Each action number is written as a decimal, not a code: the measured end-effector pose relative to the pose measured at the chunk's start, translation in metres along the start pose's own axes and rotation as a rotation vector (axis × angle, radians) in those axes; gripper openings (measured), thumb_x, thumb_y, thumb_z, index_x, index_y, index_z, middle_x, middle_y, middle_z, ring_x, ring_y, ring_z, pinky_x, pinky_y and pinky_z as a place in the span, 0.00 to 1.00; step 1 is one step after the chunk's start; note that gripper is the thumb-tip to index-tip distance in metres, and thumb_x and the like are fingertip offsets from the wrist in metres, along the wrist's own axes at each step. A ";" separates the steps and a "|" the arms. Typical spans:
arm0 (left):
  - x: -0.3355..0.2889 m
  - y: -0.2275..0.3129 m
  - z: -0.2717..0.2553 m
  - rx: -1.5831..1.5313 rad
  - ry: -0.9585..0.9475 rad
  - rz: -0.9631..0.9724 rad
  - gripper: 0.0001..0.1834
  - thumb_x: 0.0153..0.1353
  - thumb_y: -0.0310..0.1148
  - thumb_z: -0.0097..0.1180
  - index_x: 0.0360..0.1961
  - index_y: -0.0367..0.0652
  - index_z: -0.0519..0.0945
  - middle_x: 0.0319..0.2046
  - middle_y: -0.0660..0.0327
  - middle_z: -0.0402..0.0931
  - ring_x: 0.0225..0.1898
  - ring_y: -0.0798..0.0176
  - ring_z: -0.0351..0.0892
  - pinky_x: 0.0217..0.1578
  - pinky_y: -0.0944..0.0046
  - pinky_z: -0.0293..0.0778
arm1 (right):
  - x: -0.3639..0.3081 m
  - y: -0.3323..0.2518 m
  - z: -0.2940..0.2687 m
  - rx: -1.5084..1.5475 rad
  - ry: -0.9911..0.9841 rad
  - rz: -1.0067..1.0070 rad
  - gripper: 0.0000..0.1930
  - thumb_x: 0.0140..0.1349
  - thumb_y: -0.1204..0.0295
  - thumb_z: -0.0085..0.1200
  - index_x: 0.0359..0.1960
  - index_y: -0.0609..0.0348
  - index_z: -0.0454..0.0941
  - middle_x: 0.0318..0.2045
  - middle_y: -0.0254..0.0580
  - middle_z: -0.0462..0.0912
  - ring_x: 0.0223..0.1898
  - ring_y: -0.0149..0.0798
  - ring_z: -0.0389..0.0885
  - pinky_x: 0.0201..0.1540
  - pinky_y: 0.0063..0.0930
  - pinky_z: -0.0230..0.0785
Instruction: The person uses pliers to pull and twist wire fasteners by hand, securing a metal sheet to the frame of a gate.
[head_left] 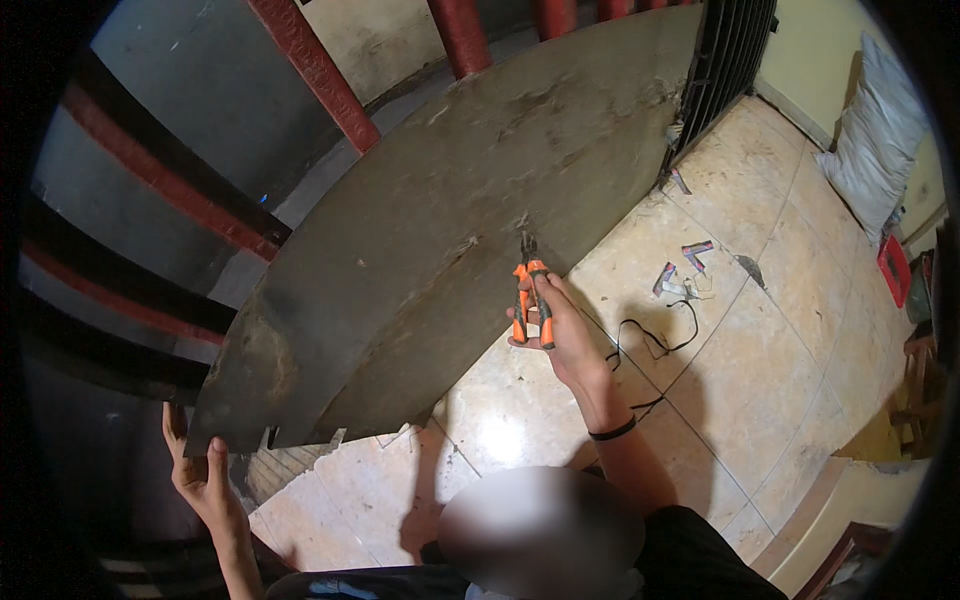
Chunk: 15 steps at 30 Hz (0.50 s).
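A large dark grey sheet panel (440, 240), stained and wrinkled, stands tilted along the red bars. At its lower left corner my left hand (205, 475) grips the edge, thumb on the near face and a finger up past the edge. Closed around the handles of orange and black pliers (533, 315) is my right hand (565, 340). The jaws of the pliers point away from me at a small rough, pale spot (522, 225) on the panel. Whether the jaws bite on anything there is too small to tell.
Red bars (320, 75) run behind the panel, and a black grille (735, 60) stands at its far end. On the tiled floor (770, 360) lie a black cord (655, 340) and crumpled wrappers (695, 255). A grey-white sack (880, 140) leans at the right wall near a red dustpan-like object (893, 270).
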<state>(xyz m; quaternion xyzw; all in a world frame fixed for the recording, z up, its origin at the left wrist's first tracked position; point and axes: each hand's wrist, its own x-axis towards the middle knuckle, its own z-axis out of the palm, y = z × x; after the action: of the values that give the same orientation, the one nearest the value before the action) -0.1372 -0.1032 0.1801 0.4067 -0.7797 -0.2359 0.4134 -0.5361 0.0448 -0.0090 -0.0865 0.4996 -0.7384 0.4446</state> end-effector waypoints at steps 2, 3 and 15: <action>0.003 -0.011 -0.004 0.012 0.009 0.015 0.24 0.69 0.33 0.61 0.65 0.38 0.78 0.76 0.55 0.59 0.75 0.53 0.61 0.73 0.50 0.60 | -0.004 -0.012 0.002 -0.023 -0.007 0.061 0.18 0.79 0.51 0.41 0.59 0.46 0.72 0.50 0.33 0.73 0.51 0.42 0.81 0.44 0.48 0.79; 0.003 -0.014 -0.003 0.012 0.012 0.026 0.23 0.70 0.33 0.61 0.64 0.39 0.78 0.76 0.55 0.58 0.75 0.53 0.61 0.73 0.49 0.59 | -0.007 -0.020 0.000 -0.031 -0.005 0.064 0.18 0.79 0.51 0.41 0.59 0.46 0.72 0.50 0.33 0.73 0.51 0.42 0.81 0.44 0.48 0.79; 0.006 -0.015 0.001 0.039 0.044 0.041 0.15 0.67 0.30 0.64 0.54 0.40 0.85 0.78 0.56 0.54 0.75 0.54 0.62 0.72 0.49 0.61 | -0.008 -0.082 -0.020 -0.180 -0.070 0.303 0.28 0.74 0.47 0.46 0.66 0.52 0.70 0.48 0.38 0.74 0.56 0.56 0.83 0.41 0.50 0.83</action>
<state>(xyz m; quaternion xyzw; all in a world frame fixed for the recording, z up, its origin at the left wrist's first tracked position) -0.1328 -0.1164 0.1713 0.4039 -0.7830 -0.2033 0.4271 -0.5896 0.0729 0.0505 -0.0754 0.5553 -0.6116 0.5585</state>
